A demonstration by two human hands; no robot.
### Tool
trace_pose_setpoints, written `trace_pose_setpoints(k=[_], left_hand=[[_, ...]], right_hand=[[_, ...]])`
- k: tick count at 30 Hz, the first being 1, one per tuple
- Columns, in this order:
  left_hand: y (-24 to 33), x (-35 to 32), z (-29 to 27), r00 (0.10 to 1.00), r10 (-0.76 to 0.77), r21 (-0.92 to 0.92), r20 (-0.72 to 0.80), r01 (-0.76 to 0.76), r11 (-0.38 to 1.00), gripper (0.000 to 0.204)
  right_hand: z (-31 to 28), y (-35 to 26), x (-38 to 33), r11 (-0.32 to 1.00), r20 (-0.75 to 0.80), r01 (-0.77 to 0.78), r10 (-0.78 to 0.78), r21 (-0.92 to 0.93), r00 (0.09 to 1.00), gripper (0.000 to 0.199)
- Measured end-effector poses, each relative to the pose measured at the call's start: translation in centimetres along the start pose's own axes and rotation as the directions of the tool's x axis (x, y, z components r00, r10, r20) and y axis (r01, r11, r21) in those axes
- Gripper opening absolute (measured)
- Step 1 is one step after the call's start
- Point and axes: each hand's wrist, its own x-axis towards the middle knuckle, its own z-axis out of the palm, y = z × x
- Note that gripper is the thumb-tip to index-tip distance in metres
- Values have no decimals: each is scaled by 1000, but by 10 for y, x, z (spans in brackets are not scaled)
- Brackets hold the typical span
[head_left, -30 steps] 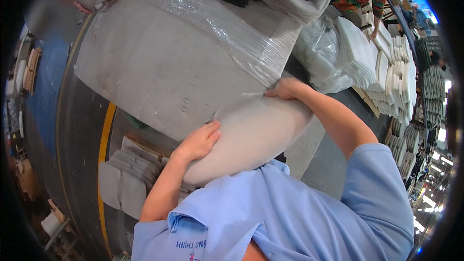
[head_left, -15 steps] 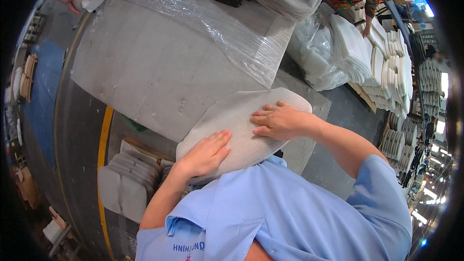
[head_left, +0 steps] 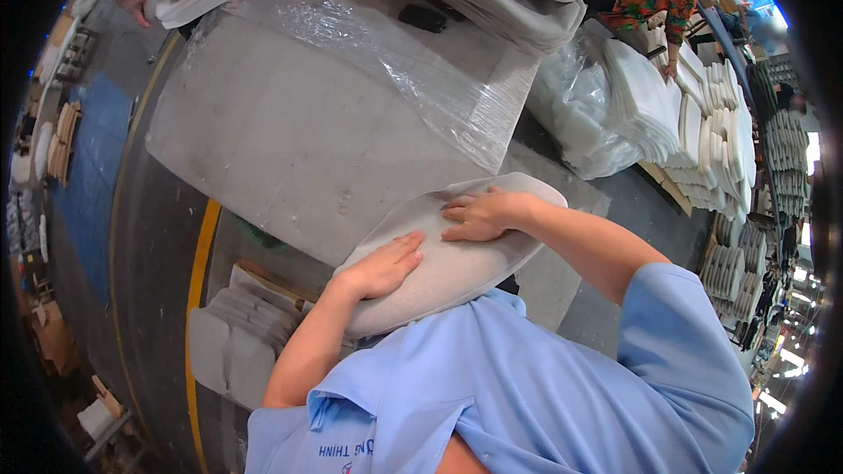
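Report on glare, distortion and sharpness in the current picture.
Head view: glare streaks the plastic wrap; bright spots near the right rim wash out; the yellow line bows with the fisheye; corners go black; left hand and right hand look fairly sharp.

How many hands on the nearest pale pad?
2: left hand on the left part of the pad, right hand farther right. No other hand on it appears hidden.

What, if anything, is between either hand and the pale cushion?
Nothing visible: the left hand and right hand both rest directly on the cushion. The clear plastic wrap lies beyond it, on the table.
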Motion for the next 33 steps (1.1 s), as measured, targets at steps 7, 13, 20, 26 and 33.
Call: trace_pose_setpoints(k=[7,13,20,26,33], left_hand=[[-8,5,-6,997,-69,-9,26,69,998,68],[-9,7,-4,991,-132,10,17,132,991,69],[-18,7,-5,990,-136,3,36,136,991,70],[-6,10,-13,990,-121,-13,76,123,992,71],[-13,13,-13,988,-114,-9,101,116,993,73]], right_hand=[[-5,1,11,1000,-19,0,-1,-29,1000,72],[-3,4,19,1000,-111,22,-21,2,994,65],[-3,-31,-33,906,-548,421,-368,-32,751,68],[25,-56,-77,874,-441,424,-487,-238,754,80],[41,-30,-87,920,-475,355,-389,-165,789,81]])
